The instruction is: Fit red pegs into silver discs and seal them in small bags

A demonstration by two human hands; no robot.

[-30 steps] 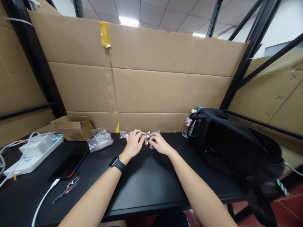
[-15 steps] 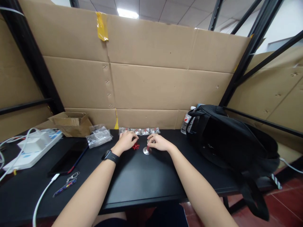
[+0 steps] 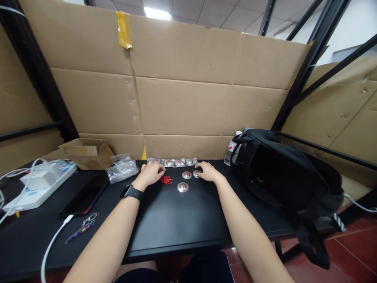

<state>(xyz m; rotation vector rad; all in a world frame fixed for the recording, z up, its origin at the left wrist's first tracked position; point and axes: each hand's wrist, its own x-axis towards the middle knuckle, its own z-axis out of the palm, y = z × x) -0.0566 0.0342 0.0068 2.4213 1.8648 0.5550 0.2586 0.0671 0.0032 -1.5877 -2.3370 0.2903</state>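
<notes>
My left hand, wearing a black watch, rests at the back of the table with fingers curved and apart, holding nothing. Just right of its fingertips lies a small heap of red cords. My right hand has thumb and forefinger apart at the edge of a small silver domed disc, partly covering it; it looks like a finger cymbal. Two similar discs with red centres lie flat between my hands, one farther back and one nearer. Behind them, several wrapped discs stand in a row.
At left are a cardboard box, clear plastic bags, a phone, a power strip and a key ring charm. A black backpack and a water bottle stand at right, before a cardboard wall.
My right hand has let go of the nearer disc, which now lies flat, and moved right to another disc. My left hand has shifted slightly left, uncovering the red cords.
</notes>
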